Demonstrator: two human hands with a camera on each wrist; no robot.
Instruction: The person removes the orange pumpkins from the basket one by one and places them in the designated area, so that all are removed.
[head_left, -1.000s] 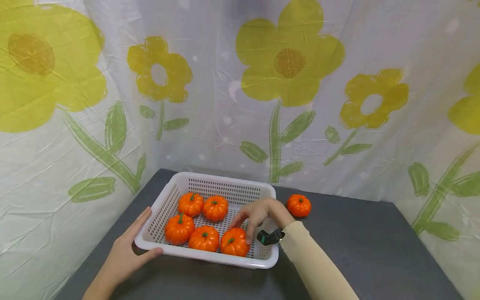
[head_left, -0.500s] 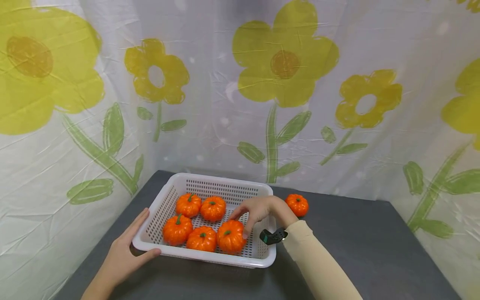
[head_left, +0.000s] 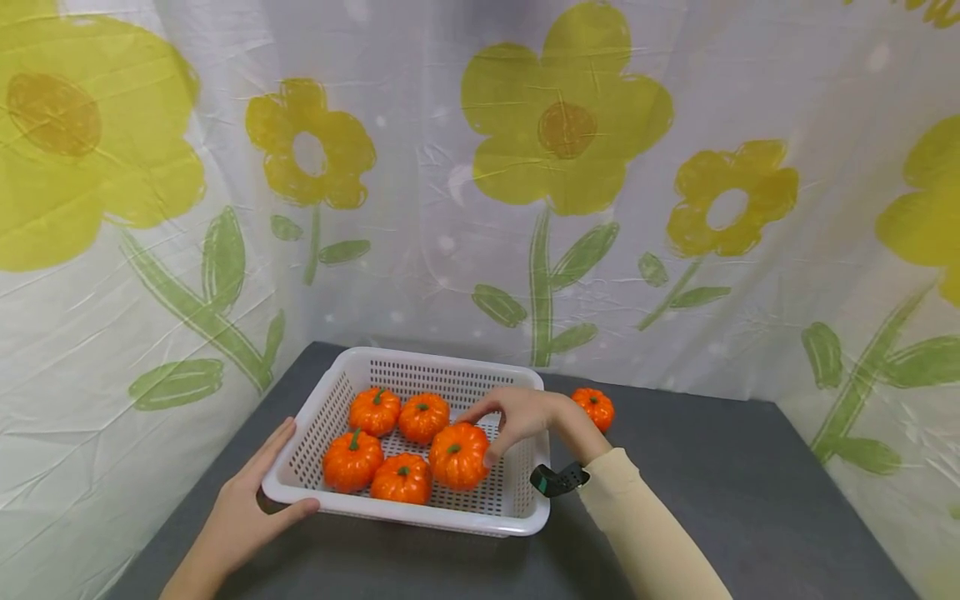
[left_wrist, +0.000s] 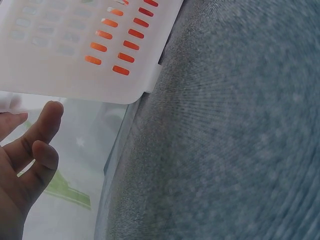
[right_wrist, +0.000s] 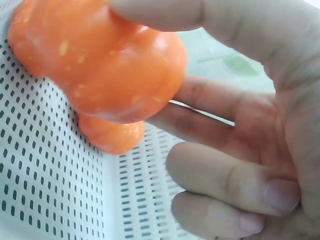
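Note:
In the head view my right hand (head_left: 517, 417) pinches a small orange toy pumpkin (head_left: 459, 457) between thumb and fingers, over the right part of a white plastic basket (head_left: 420, 518). The right wrist view has this held pumpkin (right_wrist: 115, 65) large and close, with the last two fingers curled clear of it. Several more such pumpkins (head_left: 352, 461) sit in the basket's left and middle parts. My left hand (head_left: 243, 508) is spread at the front left corner, thumb along the front rim and fingers along the left side. Fingertips (left_wrist: 50, 112) show near the basket wall in the left wrist view.
One more pumpkin (head_left: 594, 408) lies on the dark grey table (head_left: 697, 492) behind my right wrist, outside the basket. A pale curtain (head_left: 420, 275) with yellow flowers encloses the table at the back and sides.
My right hand has raised the pumpkin from the basket's front right area and moved it slightly left and back. The left hand stays at the corner.

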